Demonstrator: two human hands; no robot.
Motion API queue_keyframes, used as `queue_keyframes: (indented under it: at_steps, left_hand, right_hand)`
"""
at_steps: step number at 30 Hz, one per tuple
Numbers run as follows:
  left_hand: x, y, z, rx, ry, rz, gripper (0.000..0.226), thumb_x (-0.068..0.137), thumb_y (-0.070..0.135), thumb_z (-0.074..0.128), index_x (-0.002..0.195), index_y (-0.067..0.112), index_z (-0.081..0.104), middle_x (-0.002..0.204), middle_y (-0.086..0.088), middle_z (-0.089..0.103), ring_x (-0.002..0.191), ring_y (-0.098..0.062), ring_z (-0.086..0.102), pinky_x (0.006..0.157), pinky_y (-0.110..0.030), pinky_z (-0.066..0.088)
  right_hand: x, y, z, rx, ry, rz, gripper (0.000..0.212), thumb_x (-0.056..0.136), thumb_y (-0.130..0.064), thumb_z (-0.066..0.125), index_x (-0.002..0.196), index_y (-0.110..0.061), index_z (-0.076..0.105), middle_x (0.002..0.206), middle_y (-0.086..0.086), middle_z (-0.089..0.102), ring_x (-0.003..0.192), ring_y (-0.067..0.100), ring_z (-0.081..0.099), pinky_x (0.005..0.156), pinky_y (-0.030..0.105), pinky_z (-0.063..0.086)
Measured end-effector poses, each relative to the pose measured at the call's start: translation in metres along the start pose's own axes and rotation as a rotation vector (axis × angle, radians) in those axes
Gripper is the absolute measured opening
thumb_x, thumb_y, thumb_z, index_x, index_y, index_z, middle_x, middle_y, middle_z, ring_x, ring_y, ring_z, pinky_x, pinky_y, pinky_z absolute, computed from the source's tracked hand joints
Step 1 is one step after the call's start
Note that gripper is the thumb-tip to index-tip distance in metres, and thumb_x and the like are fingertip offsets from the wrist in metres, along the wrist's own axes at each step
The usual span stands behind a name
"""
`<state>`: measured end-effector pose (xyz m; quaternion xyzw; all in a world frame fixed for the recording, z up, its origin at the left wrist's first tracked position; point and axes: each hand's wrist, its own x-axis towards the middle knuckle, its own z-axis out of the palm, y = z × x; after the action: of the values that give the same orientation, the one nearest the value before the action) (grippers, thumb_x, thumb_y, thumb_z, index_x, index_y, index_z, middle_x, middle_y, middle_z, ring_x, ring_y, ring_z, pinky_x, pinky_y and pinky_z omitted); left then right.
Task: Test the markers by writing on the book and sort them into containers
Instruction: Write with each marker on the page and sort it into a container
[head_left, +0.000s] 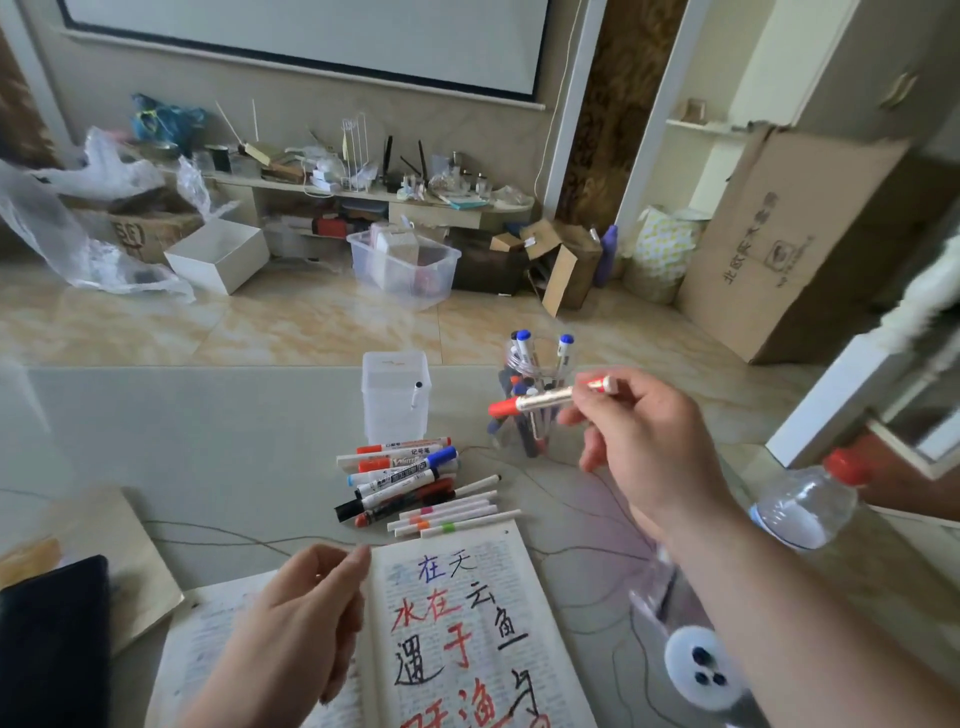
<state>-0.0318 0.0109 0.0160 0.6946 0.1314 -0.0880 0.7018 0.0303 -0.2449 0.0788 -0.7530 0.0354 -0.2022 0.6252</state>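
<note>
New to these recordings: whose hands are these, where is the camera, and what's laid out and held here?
There is no machine: a person works with bare hands, filmed by one wide-angle camera on their head, looking forward and down. The right hand holds a capped red marker in front of a clear round holder already standing full of markers. The left hand rests empty on an open book covered in test writing. Beyond the book lies a pile of markers, and behind it a square plastic container with one marker inside.
</note>
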Motion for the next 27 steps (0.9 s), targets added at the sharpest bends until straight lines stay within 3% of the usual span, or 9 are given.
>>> queue_keyframes:
  at_steps: [4,7,10,13,17,19,21,24,27]
  left_hand:
    - [0.005,-0.005,0.003,0.144,-0.025,0.0,0.021,0.094,0.016,0.067,0.082,0.002,0.059,0.049,-0.008,0.052,0.04,-0.018,0.041,0.04,-0.023,0.031]
    - [0.01,-0.006,0.002,0.196,-0.006,0.009,0.019,0.09,0.016,0.072,0.079,0.005,0.062,0.049,-0.007,0.056,0.042,-0.017,0.043,0.046,-0.025,0.034]
    - [0.012,-0.005,0.0,0.265,0.003,0.033,0.018,0.089,0.015,0.073,0.077,0.005,0.062,0.047,-0.002,0.055,0.039,-0.014,0.042,0.048,-0.028,0.034]
    - [0.013,-0.005,-0.003,0.348,-0.005,0.061,0.023,0.089,0.019,0.073,0.072,0.01,0.06,0.046,-0.001,0.055,0.039,-0.011,0.042,0.05,-0.03,0.034]
    - [0.017,-0.009,-0.006,0.561,-0.026,0.089,0.025,0.086,0.032,0.073,0.068,0.019,0.06,0.057,0.002,0.062,0.047,-0.008,0.049,0.055,-0.028,0.044]
    - [0.018,-0.012,-0.005,0.733,-0.074,0.11,0.026,0.087,0.041,0.07,0.071,0.024,0.058,0.067,0.006,0.064,0.059,-0.003,0.052,0.062,-0.02,0.044]
    - [0.018,-0.014,-0.004,1.006,-0.148,0.184,0.022,0.089,0.054,0.062,0.088,0.033,0.056,0.096,0.017,0.06,0.09,0.002,0.053,0.081,-0.013,0.039]
    - [0.02,-0.036,-0.003,1.353,-0.324,0.134,0.063,0.088,0.069,0.054,0.14,0.036,0.039,0.144,0.011,0.036,0.141,-0.014,0.032,0.12,-0.036,0.02]
    - [0.02,-0.065,0.0,1.469,-0.391,0.106,0.07,0.095,0.055,0.053,0.152,0.028,0.023,0.159,-0.003,0.016,0.153,-0.025,0.011,0.124,-0.047,0.013]
  right_hand:
    - [0.065,-0.004,-0.002,-0.251,0.191,-0.112,0.013,0.093,-0.016,0.064,0.081,-0.023,0.067,0.072,-0.002,0.074,0.044,0.014,0.057,0.053,0.039,0.054]
    - [0.104,0.003,0.002,-0.39,0.198,-0.088,0.01,0.087,-0.028,0.061,0.082,-0.023,0.067,0.075,-0.002,0.075,0.063,0.024,0.068,0.067,0.05,0.061]
    - [0.122,0.011,0.012,-0.444,0.078,0.006,0.022,0.091,-0.025,0.06,0.11,-0.019,0.069,0.084,0.002,0.075,0.062,0.024,0.068,0.066,0.049,0.063]
    - [0.126,0.021,0.02,-0.446,0.003,0.113,0.049,0.095,-0.022,0.059,0.143,-0.015,0.05,0.088,0.008,0.073,0.06,0.022,0.067,0.063,0.045,0.064]
    - [0.096,0.034,0.028,-0.485,0.062,-0.006,0.027,0.093,-0.027,0.062,0.12,-0.022,0.061,0.086,0.001,0.073,0.071,0.025,0.07,0.071,0.043,0.06]
    - [0.062,0.048,0.032,-0.632,-0.024,-0.039,0.003,0.091,-0.023,0.063,0.088,-0.024,0.063,0.078,-0.002,0.071,0.072,0.025,0.066,0.066,0.033,0.054]
    - [0.027,0.07,0.036,-0.84,-0.255,0.101,0.012,0.087,-0.024,0.063,0.077,-0.018,0.062,0.074,-0.002,0.068,0.072,0.025,0.064,0.065,0.031,0.052]
    - [-0.018,0.1,0.034,-1.053,-0.508,0.392,0.012,0.084,-0.029,0.062,0.09,-0.019,0.064,0.093,0.001,0.07,0.08,0.022,0.063,0.067,0.029,0.048]
    - [-0.044,0.111,0.025,-1.146,-0.524,0.488,0.033,0.086,-0.039,0.062,0.11,-0.016,0.063,0.113,0.003,0.067,0.091,0.022,0.06,0.071,0.027,0.046]
